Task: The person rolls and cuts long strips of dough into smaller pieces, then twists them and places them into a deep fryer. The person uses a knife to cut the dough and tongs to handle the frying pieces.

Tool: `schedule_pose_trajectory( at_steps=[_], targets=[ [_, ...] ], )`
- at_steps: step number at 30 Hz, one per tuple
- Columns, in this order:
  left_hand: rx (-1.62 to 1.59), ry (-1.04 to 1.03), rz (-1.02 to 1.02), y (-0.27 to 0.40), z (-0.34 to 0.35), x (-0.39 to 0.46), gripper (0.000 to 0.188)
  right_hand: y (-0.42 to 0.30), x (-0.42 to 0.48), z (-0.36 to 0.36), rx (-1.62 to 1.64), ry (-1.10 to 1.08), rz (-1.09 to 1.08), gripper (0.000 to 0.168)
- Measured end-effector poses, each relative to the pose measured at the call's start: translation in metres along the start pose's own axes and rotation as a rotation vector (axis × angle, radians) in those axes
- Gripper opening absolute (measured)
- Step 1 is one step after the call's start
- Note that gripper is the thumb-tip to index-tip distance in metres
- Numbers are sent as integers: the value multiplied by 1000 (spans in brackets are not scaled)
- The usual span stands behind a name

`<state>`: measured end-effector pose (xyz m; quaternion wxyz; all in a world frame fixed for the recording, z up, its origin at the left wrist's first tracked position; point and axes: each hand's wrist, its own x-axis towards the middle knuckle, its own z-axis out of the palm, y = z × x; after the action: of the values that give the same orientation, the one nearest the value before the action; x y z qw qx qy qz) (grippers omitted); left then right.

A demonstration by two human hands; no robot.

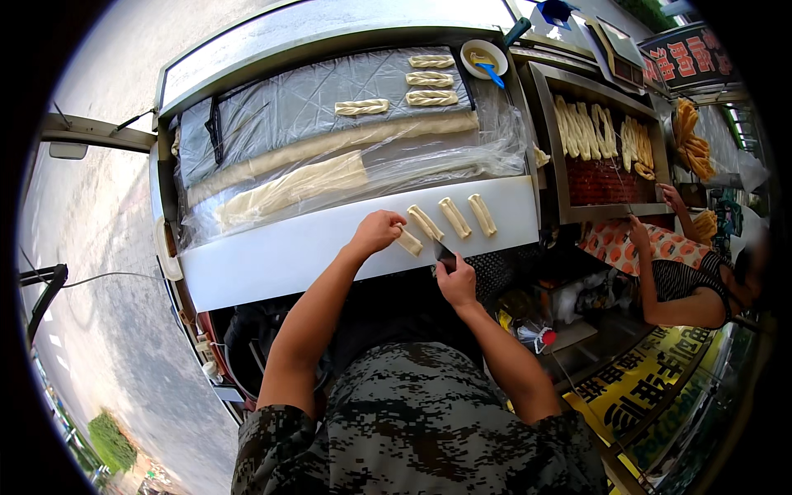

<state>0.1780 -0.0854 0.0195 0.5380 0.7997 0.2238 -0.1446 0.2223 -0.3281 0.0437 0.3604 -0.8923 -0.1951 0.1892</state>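
Note:
My left hand [378, 232] pinches the upper end of a short dough strip [409, 241] on the white cutting board [260, 272]. A dark flat-bladed cutter [444, 254], a knife or a scraper, is gripped in my right hand [458, 283]. Its tip reaches the lower end of a second dough strip [425, 221]. Two more strips, a nearer one [455, 218] and a farther one [482, 215], lie to the right, apart from each other. Behind the board, clear plastic film covers a wide dough slab [297, 185] and a long dough roll [346, 139].
Twisted dough pieces [431, 79] rest on grey plastic-covered cloth [278, 93]. A white bowl [470, 44] holds a blue-handled brush [493, 74]. At right, dough sticks [581, 127] fry in a metal oil vat [552, 179]. A co-worker's hand [638, 232] is near its front edge, holding a thin stick.

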Motion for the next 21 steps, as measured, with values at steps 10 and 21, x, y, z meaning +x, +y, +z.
schedule_pose_trajectory(
  at_steps=[10, 21],
  targets=[
    [-246, 110, -163, 10, -8, 0, 28, -29, 21, 26, -4, -13, -66, 13],
    [-359, 190, -224, 1, -4, 1, 24, -29, 20, 29, -4, -46, -134, 10]
  ],
)
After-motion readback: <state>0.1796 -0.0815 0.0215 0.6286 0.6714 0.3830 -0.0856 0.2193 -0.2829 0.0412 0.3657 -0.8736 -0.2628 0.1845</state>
